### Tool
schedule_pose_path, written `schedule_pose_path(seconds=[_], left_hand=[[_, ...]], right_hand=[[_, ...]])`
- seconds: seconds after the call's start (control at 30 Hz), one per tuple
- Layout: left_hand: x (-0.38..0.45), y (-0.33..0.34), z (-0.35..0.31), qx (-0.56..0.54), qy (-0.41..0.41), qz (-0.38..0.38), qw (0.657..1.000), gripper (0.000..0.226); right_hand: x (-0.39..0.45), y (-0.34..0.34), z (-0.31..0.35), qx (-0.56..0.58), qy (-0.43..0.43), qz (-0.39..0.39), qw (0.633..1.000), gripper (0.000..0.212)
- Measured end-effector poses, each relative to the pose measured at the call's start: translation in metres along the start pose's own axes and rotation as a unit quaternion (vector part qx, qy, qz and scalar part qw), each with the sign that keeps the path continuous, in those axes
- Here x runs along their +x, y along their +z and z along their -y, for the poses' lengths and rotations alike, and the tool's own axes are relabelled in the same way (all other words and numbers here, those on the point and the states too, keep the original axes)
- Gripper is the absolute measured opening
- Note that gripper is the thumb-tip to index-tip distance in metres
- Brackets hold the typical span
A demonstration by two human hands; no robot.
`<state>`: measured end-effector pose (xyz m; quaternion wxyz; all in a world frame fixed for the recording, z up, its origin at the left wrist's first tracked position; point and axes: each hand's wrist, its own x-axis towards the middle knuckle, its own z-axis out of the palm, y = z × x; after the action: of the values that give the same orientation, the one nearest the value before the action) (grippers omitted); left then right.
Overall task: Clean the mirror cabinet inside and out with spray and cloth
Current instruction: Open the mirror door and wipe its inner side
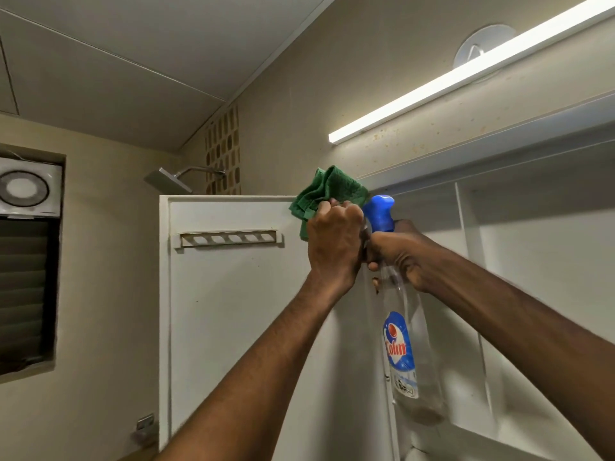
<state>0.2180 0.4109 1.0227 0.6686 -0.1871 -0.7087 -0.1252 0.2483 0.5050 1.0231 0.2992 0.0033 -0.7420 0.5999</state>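
The white cabinet door (233, 294) stands swung open at centre left, its inner face toward me with a slotted rail (229, 237) near the top. My left hand (332, 244) grips a bunched green cloth (327, 193) at the door's top right corner, by the hinge side. Right beside it, my right hand (402, 254) holds the neck of a clear spray bottle (409, 354) with a blue trigger head (379, 211); the bottle hangs down in front of the cabinet's open interior (539, 261). The mirror face is hidden.
White shelves and a vertical divider (466, 221) fill the cabinet at right. A lit strip light (466, 74) runs above it, with a round wall hook (482, 44) behind. A shower head (169, 179), an exhaust fan (25, 188) and a louvred window (23, 294) lie to the left.
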Motion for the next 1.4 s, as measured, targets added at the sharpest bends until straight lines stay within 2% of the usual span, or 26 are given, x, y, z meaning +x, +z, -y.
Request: schedule_pose_path(seconds=[0.2,0.33,0.5,0.67,0.9,1.13,1.27,1.4], left_hand=[[0.002,0.015,0.012,-0.054,0.049,-0.029,0.997,0.009],[0.009,0.012,0.034,-0.022,0.137,-0.021,0.99,0.032],[0.021,0.005,0.041,0.017,0.217,0.003,0.976,0.031],[0.022,0.007,0.038,0.017,0.219,0.032,0.975,0.025],[0.007,0.005,0.038,-0.017,0.2,0.087,0.976,0.028],[-0.011,0.003,0.034,-0.018,0.174,0.122,0.977,0.034],[-0.019,0.002,0.031,-0.027,0.164,0.131,0.977,0.037],[-0.03,0.004,0.028,-0.043,0.151,0.133,0.979,0.036]], right_hand=[[0.001,-0.009,-0.006,0.03,-0.001,0.035,0.999,0.021],[-0.006,-0.012,-0.021,0.069,0.019,0.088,0.993,0.034],[-0.017,0.002,-0.037,0.043,0.04,0.1,0.993,0.042],[-0.017,0.01,-0.034,0.061,0.044,0.097,0.992,0.038],[-0.023,0.017,-0.045,0.065,0.064,0.069,0.993,0.036],[-0.036,0.014,-0.064,0.076,0.08,0.086,0.99,0.037],[-0.045,0.011,-0.071,0.057,0.084,0.072,0.992,0.027],[-0.054,0.009,-0.079,0.064,0.08,0.07,0.992,0.031]])
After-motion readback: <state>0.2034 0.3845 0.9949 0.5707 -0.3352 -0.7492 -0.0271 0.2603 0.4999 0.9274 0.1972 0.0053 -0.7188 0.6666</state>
